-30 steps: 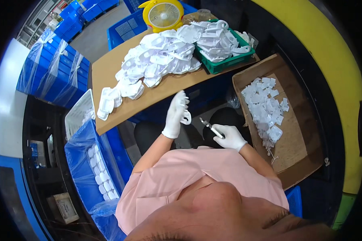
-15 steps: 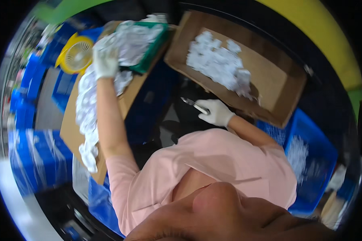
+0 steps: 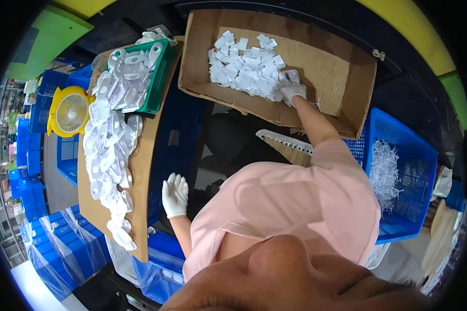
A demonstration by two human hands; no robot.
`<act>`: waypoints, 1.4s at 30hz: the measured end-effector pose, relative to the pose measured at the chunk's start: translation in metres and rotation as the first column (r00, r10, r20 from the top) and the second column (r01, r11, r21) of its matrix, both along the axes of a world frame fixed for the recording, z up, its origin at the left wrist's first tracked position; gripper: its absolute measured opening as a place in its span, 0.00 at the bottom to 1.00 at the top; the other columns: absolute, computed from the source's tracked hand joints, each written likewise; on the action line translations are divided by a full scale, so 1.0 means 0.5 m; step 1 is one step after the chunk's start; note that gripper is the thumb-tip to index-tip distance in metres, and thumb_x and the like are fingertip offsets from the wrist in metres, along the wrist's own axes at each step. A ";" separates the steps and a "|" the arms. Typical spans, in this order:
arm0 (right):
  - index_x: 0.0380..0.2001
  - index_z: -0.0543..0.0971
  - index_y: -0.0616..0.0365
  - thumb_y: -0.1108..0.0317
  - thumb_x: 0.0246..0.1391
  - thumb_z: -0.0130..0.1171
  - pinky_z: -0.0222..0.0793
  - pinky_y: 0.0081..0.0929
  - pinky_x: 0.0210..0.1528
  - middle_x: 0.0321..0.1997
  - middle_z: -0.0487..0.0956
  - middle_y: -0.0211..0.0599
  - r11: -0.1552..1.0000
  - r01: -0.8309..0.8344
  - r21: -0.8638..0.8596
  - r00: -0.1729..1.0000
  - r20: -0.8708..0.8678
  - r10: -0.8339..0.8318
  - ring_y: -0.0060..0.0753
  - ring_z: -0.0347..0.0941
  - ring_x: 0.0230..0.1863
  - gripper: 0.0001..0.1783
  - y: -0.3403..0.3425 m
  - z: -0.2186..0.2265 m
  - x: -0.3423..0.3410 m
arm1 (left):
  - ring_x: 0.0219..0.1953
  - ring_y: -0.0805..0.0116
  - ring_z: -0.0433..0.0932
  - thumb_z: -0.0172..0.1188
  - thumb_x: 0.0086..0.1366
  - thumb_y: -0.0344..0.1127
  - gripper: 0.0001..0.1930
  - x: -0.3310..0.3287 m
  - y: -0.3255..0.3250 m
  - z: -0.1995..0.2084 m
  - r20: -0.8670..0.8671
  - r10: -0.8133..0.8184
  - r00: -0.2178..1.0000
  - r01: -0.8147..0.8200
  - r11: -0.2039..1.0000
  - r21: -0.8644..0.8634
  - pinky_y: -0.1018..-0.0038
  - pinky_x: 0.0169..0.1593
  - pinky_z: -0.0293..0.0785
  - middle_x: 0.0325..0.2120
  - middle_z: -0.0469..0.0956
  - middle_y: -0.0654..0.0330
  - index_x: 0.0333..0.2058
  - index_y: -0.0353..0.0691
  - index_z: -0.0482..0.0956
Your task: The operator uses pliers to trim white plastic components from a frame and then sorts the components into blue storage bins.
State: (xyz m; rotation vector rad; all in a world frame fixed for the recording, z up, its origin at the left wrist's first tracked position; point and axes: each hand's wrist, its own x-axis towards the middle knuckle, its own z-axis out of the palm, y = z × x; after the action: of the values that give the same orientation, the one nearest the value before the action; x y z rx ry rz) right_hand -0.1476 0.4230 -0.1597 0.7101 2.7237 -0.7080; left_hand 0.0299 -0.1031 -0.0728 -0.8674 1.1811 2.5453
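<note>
L gloved hand (image 3: 176, 196): fingers loosely uncurled, palm showing. R gloved hand (image 3: 291, 90): grip can't tell; white plastic pcs (image 3: 248, 70) by fingertips, cardbd box (image 3: 361, 90) around.

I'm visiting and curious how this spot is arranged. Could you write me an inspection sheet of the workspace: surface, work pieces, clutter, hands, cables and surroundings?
Surface: tan table top, largely covered by a long heap of white parts.
Work pieces: more parts fill a green basket on the table; small white flat pieces lie loose in an open carton.
Clutter: a yellow fan beside the heap; thin white scraps in a blue crate.
Left hand: gloved, open, nothing seen in it.
Right hand: gloved, inside the carton at the pieces; its grip is unclear.
Cables: nothing seen.
Surroundings: plastic-wrapped blue boxes at lower left.
</note>
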 end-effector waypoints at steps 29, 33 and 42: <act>0.56 0.67 0.53 0.56 0.47 0.60 0.65 0.41 0.53 0.60 0.64 0.41 0.951 0.028 0.309 0.891 -0.440 0.117 0.49 0.68 0.53 0.32 -0.097 0.157 0.070 | 0.40 0.66 0.77 0.52 0.67 0.45 0.24 -0.055 0.130 0.051 -0.134 -0.201 0.970 0.204 0.979 0.007 0.74 0.42 0.75 0.42 0.75 0.53 0.52 0.31 0.68; 0.52 0.73 0.56 0.60 0.48 0.61 0.67 0.30 0.49 0.46 0.75 0.39 0.959 -0.239 -0.152 0.755 -0.650 0.085 0.37 0.72 0.46 0.27 -0.129 0.159 0.055 | 0.44 0.66 0.75 0.53 0.65 0.43 0.23 -0.065 0.150 0.074 -0.148 -0.278 0.949 0.272 0.961 -0.057 0.73 0.47 0.72 0.45 0.75 0.55 0.54 0.36 0.69; 0.54 0.71 0.64 0.63 0.47 0.57 0.57 0.14 0.30 0.30 0.69 0.22 0.203 -0.433 -0.878 0.828 -0.298 0.476 0.14 0.63 0.29 0.29 -0.367 0.439 0.188 | 0.63 0.59 0.58 0.67 0.49 0.36 0.50 -0.123 0.236 0.175 -0.681 -0.342 0.648 0.350 0.927 -0.133 0.64 0.63 0.56 0.62 0.58 0.55 0.67 0.43 0.45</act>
State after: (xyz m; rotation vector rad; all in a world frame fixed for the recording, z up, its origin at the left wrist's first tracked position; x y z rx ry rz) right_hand -0.0536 0.2393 0.0600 -0.3861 1.7265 -1.7613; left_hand -0.0317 0.0148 0.0147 0.3893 1.3322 2.5731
